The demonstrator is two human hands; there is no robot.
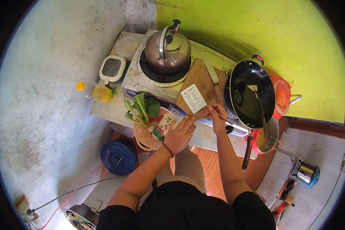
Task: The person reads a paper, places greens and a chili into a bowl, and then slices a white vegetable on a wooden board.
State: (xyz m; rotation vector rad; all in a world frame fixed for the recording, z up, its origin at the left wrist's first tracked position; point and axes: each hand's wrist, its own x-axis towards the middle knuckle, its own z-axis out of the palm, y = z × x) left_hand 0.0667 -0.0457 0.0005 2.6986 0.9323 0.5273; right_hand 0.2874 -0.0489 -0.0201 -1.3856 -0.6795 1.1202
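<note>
My left hand (179, 136), with a dark bracelet at the wrist, is open with its fingers stretched out. It is beside the peach-coloured basket (142, 138), near a printed packet (164, 123) and leafy greens (142, 111) in it. My right hand (217, 115) is closed on a thin brown stick (227, 120) that looks like a pencil. It is at the near edge of the wooden cutting board (201, 78). A white printed card (193, 98) lies on the board, just beyond my right fingers. A knife (212, 74) rests along the board's right side.
A metal kettle (168, 51) stands on the stove (136, 78). To the right, a black wok (253, 94) holds dark liquid and a spatula (261, 103); its handle projects toward me. An oil bottle (101, 93) lies at the left. Below is a blue lidded bucket (119, 156).
</note>
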